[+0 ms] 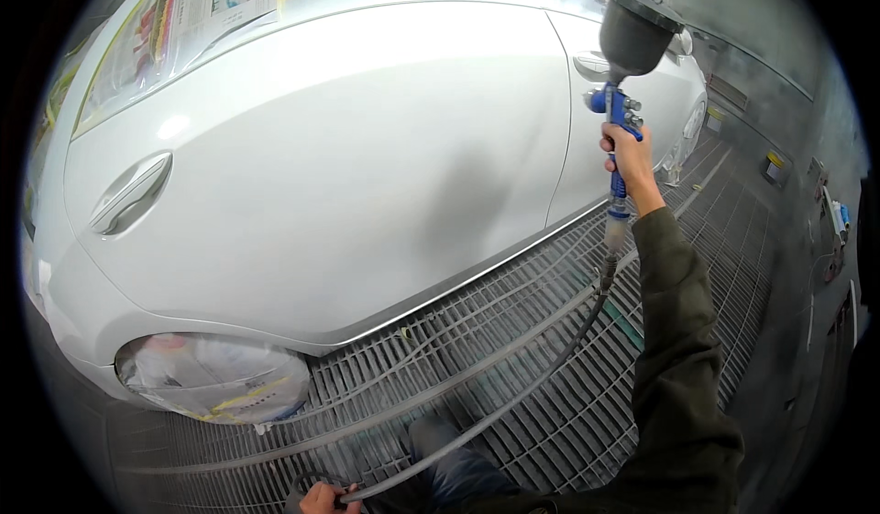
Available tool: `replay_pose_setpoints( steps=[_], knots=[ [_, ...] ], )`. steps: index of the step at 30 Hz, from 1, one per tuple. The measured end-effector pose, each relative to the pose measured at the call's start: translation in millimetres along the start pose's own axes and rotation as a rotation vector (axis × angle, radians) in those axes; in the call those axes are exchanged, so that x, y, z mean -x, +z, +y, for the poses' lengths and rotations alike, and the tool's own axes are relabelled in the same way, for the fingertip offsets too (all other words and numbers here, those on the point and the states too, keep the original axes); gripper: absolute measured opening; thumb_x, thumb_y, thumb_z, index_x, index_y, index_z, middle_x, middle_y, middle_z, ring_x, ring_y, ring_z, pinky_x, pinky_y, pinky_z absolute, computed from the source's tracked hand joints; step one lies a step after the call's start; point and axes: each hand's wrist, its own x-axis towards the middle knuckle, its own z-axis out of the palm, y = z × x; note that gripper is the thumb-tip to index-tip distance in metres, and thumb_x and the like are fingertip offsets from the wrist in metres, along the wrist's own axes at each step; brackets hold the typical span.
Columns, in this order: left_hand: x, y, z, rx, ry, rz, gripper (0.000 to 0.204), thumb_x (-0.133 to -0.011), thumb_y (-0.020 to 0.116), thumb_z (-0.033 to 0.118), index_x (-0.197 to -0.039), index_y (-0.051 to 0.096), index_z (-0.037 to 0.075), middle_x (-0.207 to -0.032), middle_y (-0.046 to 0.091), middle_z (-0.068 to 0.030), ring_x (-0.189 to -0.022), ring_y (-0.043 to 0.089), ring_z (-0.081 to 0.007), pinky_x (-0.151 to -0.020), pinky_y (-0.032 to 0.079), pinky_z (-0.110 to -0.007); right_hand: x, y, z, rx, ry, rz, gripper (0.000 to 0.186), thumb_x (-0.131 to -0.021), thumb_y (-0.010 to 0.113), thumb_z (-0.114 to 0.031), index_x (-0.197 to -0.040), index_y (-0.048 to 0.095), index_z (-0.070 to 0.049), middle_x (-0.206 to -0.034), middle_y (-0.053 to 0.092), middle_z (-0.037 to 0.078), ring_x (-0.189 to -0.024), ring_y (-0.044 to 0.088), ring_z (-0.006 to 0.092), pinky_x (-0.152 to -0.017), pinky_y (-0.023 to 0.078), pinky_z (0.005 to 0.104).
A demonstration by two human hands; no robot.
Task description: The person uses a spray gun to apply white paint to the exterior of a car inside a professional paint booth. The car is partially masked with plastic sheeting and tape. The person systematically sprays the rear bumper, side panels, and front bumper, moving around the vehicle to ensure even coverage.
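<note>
My right hand is wrapped round the handle of a blue spray gun, held up in front of the car's side. A dark grey paint cup sits on top of the gun. From the bottom of the handle a grey air hose curves down to the left. Low in the view, my left hand is closed round that hose, partly cut off by the lower edge. The white car fills the left and middle, its door panels smooth and glossy. The gun's nozzle points left, toward the panels.
Newspaper and clear film cover the car's windows, edged with yellow tape. Plastic wraps the near wheel. Metal floor grating runs beside the car. Containers stand near the grey wall at right, where small items hang.
</note>
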Motion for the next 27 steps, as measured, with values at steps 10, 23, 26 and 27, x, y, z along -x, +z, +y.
replay_pose_setpoints(
  steps=[10, 23, 26, 27],
  knots=[
    [7, -2, -17, 0.161, 0.112, 0.23, 0.018, -0.093, 0.061, 0.012, -0.108, 0.061, 0.002, -0.07, 0.042, -0.0118, -0.053, 0.03, -0.0212, -0.053, 0.023, -0.039, 45, 20, 8, 0.01, 0.093, -0.197, 0.011, -0.085, 0.06, -0.015, -0.087, 0.058, -0.004, -0.065, 0.052, 0.001, -0.05, 0.045, 0.0081, -0.042, 0.036, 0.0237],
    [104, -119, -93, -0.088, -0.503, 0.622, 0.043, -0.094, 0.063, 0.015, -0.064, 0.034, 0.009, -0.052, 0.028, -0.0011, -0.05, 0.023, -0.0103, -0.047, 0.019, -0.033, 226, 205, -78, -0.089, -0.006, -0.455, 0.05, -0.085, 0.061, -0.012, -0.133, 0.053, 0.0, -0.071, 0.053, 0.0, -0.064, 0.048, 0.0092, -0.061, 0.042, 0.0275],
    [151, -154, -123, -0.175, -0.387, 0.669, 0.043, -0.094, 0.064, 0.015, -0.064, 0.034, 0.009, -0.053, 0.027, -0.0003, -0.051, 0.022, -0.0091, -0.048, 0.02, -0.033, 275, 257, -90, -0.179, -0.176, -0.513, 0.057, -0.084, 0.06, -0.011, -0.138, 0.049, 0.0, -0.074, 0.058, 0.004, -0.064, 0.051, 0.0119, -0.062, 0.044, 0.0297],
    [160, -154, -123, -0.124, -0.522, 0.777, 0.043, -0.094, 0.064, 0.013, -0.063, 0.034, 0.009, -0.054, 0.025, 0.0009, -0.052, 0.022, -0.0085, -0.048, 0.021, -0.031, 289, 273, -94, -0.204, -0.214, -0.569, 0.058, -0.083, 0.059, -0.01, -0.139, 0.047, 0.001, -0.075, 0.06, 0.008, -0.064, 0.053, 0.0136, -0.064, 0.045, 0.0307]
  ],
)
